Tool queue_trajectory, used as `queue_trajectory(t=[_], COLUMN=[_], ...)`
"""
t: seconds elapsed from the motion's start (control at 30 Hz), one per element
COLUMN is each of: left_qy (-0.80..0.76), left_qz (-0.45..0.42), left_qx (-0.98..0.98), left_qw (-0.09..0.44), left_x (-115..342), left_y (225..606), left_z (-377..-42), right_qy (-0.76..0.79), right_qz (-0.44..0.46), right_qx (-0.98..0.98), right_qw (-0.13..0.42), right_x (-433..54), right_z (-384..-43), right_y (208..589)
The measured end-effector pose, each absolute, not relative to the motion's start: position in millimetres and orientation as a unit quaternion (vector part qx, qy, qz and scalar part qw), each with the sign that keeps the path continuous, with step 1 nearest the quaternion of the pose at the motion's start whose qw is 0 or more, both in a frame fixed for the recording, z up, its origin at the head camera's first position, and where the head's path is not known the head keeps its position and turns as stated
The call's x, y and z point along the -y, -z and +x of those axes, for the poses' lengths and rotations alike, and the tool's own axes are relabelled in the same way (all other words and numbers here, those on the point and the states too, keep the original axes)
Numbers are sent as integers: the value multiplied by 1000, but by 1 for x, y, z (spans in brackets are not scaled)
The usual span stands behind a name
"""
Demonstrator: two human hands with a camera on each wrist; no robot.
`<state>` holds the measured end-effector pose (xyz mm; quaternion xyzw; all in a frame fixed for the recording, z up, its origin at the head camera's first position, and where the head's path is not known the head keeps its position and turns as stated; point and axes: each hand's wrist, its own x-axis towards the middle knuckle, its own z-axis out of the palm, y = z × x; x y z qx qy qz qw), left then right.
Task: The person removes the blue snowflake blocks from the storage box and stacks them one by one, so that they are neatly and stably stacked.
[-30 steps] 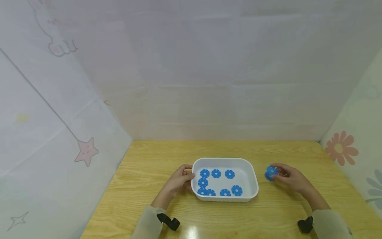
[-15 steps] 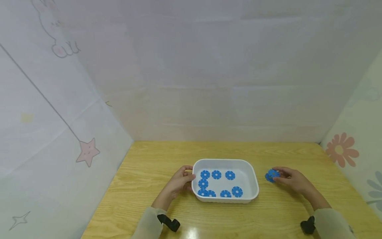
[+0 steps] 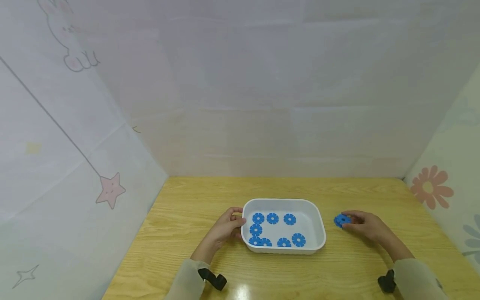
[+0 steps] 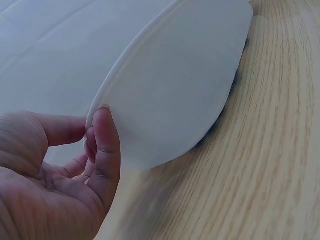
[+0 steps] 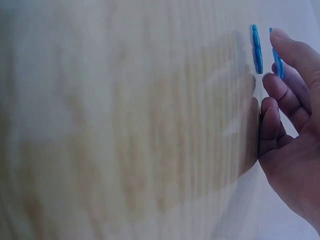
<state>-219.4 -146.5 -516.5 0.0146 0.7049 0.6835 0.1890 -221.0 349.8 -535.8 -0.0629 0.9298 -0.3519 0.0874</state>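
A white rectangular tub [image 3: 283,251] stands on the wooden table, with several blue flower-shaped discs [image 3: 298,239] flat on its floor. At its left end my left hand [image 3: 226,227] pinches the rim, as the left wrist view confirms with the tub's wall [image 4: 170,90] and the thumb and fingers of the left hand [image 4: 65,175]. To the tub's right, my right hand [image 3: 365,226] pinches a blue flower-shaped disc [image 5: 278,64] by its edge. Beneath it another such disc [image 5: 257,50] lies on the table; a narrow gap shows between the two.
The tabletop [image 3: 292,275] of light wood runs back to a pale cloth wall [image 3: 240,125]. Printed cloth walls stand at both sides. Each wrist wears a black strap; the left wrist's strap [image 3: 212,279] is near the front edge.
The disc in my right hand has come down and lies flatter, covering more of the disc below it. My left hand and the tub stay in place.
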Motion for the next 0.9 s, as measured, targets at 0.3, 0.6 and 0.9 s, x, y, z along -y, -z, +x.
queue_trajectory(t=[0.3,0.6,0.9], left_qy=[-682,-679,-677], left_qz=[16,17,16], left_qx=[-706,-708,-711], left_qw=[190,190,189], left_x=[146,147,147], left_y=[514,512,512], left_z=[-219,-218,-215], right_qy=[333,346,350], right_qz=[-67,-73,-71], right_qx=[-936,-930,-929], right_qw=[92,98,99], right_x=[-348,-345,-343], right_z=[-222,-223,-223], right_y=[531,529,532])
